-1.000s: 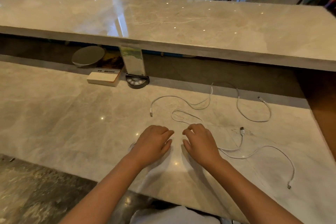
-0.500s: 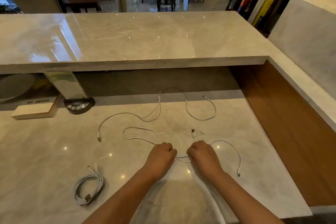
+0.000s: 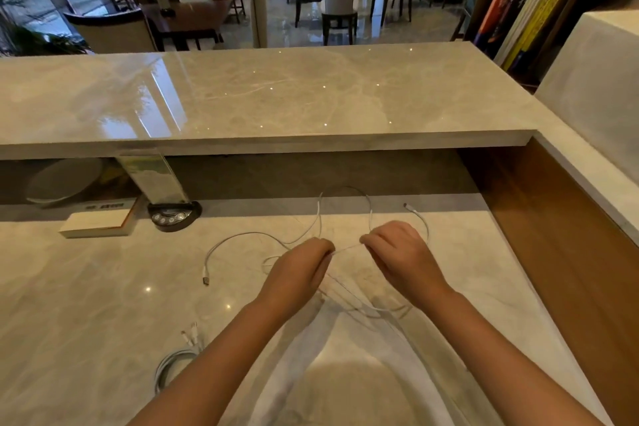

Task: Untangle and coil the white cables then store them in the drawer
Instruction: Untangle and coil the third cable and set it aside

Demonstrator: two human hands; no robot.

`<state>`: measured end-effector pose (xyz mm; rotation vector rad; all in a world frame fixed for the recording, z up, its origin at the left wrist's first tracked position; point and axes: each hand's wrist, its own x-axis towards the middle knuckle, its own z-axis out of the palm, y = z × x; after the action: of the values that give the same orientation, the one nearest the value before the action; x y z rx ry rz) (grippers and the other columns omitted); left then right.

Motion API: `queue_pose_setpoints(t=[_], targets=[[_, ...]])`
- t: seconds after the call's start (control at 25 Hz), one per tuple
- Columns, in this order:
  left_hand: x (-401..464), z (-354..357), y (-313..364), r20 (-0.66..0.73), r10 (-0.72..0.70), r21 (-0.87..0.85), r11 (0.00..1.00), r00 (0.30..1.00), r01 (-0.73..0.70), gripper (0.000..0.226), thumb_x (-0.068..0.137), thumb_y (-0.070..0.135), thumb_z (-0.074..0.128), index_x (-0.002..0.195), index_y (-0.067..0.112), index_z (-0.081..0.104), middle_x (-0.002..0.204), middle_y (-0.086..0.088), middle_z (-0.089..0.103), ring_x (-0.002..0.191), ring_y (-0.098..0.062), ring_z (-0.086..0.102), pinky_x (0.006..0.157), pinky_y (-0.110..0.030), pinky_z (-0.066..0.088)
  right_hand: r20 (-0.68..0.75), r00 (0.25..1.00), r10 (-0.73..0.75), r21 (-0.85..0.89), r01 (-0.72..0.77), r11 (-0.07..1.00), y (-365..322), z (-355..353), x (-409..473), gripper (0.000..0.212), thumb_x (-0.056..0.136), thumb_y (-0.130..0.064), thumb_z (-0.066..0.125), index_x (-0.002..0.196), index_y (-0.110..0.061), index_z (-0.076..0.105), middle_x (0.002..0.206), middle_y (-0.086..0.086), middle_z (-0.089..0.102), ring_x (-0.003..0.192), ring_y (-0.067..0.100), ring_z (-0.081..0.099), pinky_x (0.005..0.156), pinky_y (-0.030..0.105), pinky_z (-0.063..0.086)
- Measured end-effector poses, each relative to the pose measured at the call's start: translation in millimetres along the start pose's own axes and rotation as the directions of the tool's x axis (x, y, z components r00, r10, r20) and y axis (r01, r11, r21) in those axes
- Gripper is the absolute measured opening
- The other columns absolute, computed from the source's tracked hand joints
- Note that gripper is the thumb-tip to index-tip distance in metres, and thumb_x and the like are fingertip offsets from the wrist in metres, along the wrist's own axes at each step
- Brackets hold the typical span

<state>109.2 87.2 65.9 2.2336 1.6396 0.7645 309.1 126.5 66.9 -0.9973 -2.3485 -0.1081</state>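
Both hands are up over the marble worktop, fingers curled. The left hand and the right hand each pinch the same white cable, with a short taut stretch running between them. The rest of that tangled white cable loops away behind the hands toward the raised counter ledge, one plug end lying just beyond the right hand. More strands hang down below the hands. Another loose end, with its connector, lies on the worktop left of the left hand.

One coiled cable already sits finished on the worktop, nearer the person and to the left of the left forearm. So I'd judge the job partly done: one bundle wound, the others still being untangled. No drawer is in sight, so storing appears to be still ahead.
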Motion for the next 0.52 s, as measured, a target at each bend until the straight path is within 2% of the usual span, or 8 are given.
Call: queue_pose_setpoints(t=[0.08, 0.16, 0.24, 0.36, 0.44, 0.52], targets=[[11.7, -20.9, 8.1, -0.006, -0.015, -0.073, 0.997, 1.0, 0.015, 0.017, 0.095, 0.021, 0.047, 0.103, 0.013, 0.061, 0.09, 0.004, 0.058, 0.082, -0.011, 0.055, 0.074, -0.025, 0.047, -0.077, 0.997, -0.022, 0.016, 0.023, 1.0, 0.0, -19.8, 19.5, 0.011, 0.082, -0.006, 0.064, 0.092, -0.005, 0.068, 0.082, 0.012, 0.066, 0.068, 0.025, 0.061, 0.059, 0.032, 0.053], [20.7, -38.9, 12.5, 0.103, -0.098, -0.182, 0.977, 0.99, 0.115, 0.016, 0.095, 0.02, 0.049, 0.097, 0.013, 0.062, 0.085, 0.006, 0.058, 0.079, -0.01, 0.056, 0.074, -0.022, 0.048, -0.117, 0.993, -0.007, 0.055, 0.014, 0.998, 1.7, -33.6, 34.2, 0.022, 0.088, -0.013, 0.048, 0.095, -0.004, 0.067, 0.087, 0.013, 0.063, 0.067, 0.023, 0.058, 0.051, 0.03, 0.051], [24.3, -50.6, 11.2, 0.229, -0.145, -0.24, 0.95, 0.963, 0.2, 0.016, 0.095, 0.02, 0.048, 0.091, 0.013, 0.062, 0.081, 0.002, 0.061, 0.076, -0.011, 0.059, 0.071, -0.024, 0.05, -0.16, 0.987, 0.023, 0.086, -0.009, 0.996, 7.1, -42.6, 44.1, 0.026, 0.09, -0.013, 0.043, 0.097, -0.002, 0.066, 0.089, 0.013, 0.059, 0.07, 0.02, 0.055, 0.054, 0.027, 0.05], [18.3, -60.3, -0.1, 0.307, -0.177, -0.232, 0.939, 0.935, 0.254, 0.017, 0.095, 0.023, 0.048, 0.084, 0.022, 0.06, 0.075, 0.004, 0.061, 0.067, -0.003, 0.056, 0.066, -0.021, 0.047, -0.242, 0.965, 0.1, 0.084, -0.082, 0.993, 22.9, -56.4, 50.2, 0.016, 0.088, -0.007, 0.056, 0.097, 0.0, 0.067, 0.089, 0.014, 0.059, 0.075, 0.018, 0.055, 0.062, 0.021, 0.048], [13.1, -66.3, -8.1, 0.279, -0.197, -0.245, 0.932, 0.94, 0.268, 0.016, 0.095, 0.021, 0.048, 0.086, 0.026, 0.061, 0.074, 0.009, 0.06, 0.066, 0.001, 0.056, 0.065, -0.014, 0.045, -0.235, 0.961, 0.143, 0.025, -0.141, 0.99, 35.3, -67.3, 49.5, 0.012, 0.082, -0.007, 0.066, 0.092, 0.0, 0.068, 0.084, 0.013, 0.062, 0.068, 0.019, 0.058, 0.058, 0.019, 0.045], [11.3, -73.3, -15.9, 0.246, -0.209, -0.168, 0.953, 0.946, 0.254, 0.015, 0.095, 0.02, 0.048, 0.093, 0.022, 0.063, 0.079, 0.011, 0.06, 0.072, -0.001, 0.056, 0.068, -0.014, 0.046, -0.201, 0.965, 0.17, -0.096, -0.193, 0.977, 42.5, -72.8, 47.7, 0.012, 0.077, -0.013, 0.072, 0.083, -0.003, 0.069, 0.076, 0.009, 0.064, 0.057, 0.018, 0.057, 0.049, 0.013, 0.034]])
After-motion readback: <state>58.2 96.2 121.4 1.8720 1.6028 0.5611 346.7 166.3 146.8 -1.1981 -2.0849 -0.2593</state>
